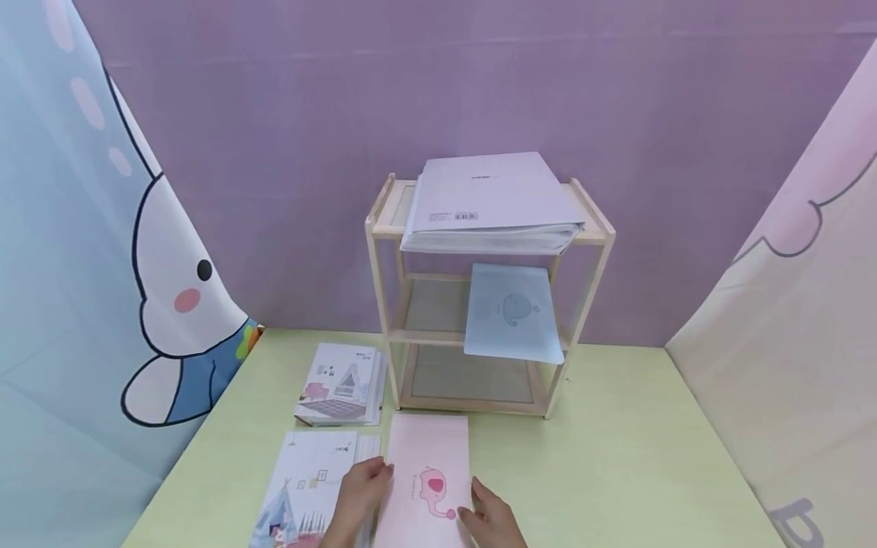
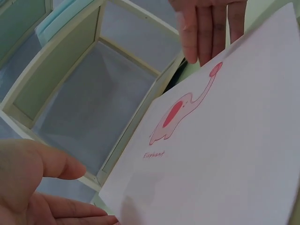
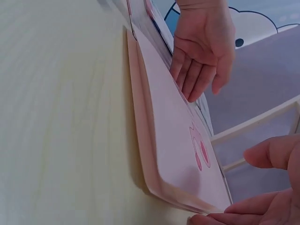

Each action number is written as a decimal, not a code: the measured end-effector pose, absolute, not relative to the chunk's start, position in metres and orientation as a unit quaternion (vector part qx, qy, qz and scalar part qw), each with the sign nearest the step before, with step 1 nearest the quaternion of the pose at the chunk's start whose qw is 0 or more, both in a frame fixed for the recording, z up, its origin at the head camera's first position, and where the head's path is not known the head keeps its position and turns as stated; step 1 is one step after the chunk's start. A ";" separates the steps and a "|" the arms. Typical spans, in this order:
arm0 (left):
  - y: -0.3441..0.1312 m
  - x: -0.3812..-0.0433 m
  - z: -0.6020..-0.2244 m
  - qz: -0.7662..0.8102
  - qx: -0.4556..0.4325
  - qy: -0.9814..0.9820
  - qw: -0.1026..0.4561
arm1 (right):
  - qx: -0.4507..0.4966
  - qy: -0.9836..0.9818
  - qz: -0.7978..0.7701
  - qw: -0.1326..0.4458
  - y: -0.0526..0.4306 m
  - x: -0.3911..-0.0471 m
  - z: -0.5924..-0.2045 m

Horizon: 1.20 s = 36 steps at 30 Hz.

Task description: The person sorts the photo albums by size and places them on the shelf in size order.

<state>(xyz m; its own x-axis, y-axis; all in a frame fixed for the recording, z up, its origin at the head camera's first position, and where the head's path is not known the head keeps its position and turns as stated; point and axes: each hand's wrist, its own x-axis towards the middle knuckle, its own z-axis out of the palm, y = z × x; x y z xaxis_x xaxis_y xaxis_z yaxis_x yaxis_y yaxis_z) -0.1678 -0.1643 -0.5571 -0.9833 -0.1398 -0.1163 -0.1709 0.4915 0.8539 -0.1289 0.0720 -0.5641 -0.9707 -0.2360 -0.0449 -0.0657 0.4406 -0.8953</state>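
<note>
A pink notebook (image 1: 419, 449) with a printed elephant lies on the table in front of the shelf. My left hand (image 1: 361, 491) is at its left edge, and my right hand (image 1: 490, 519) is at its right edge. In the left wrist view, the left hand (image 2: 42, 180) has its thumb lifted away from the cover, its straight fingers reaching the notebook's edge. The right wrist view has the right hand (image 3: 262, 187) similarly placed, fingertips by the notebook's corner and thumb apart. Neither hand grips the notebook.
A wooden shelf (image 1: 585, 304) stands behind. A thick white album (image 1: 489, 190) lies on top, and a blue elephant notebook (image 1: 514, 320) juts from its middle tier. Left of the pink notebook lie two illustrated books, a farther one (image 1: 339, 384) and a nearer one (image 1: 308, 472).
</note>
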 end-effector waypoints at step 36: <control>-0.173 -0.164 -0.565 0.666 -0.146 0.727 0.080 | -0.005 0.681 -0.720 0.136 0.077 -0.139 -0.571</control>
<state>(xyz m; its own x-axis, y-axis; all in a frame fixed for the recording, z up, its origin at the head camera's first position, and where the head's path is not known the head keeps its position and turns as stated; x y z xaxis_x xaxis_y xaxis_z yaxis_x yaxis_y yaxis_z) -0.1645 -0.1733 -0.5645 -0.9442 -0.1059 -0.3119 -0.3199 0.0698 0.9449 -0.1389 0.0773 -0.5713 -0.9630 -0.2021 -0.1783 0.1892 -0.0362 -0.9813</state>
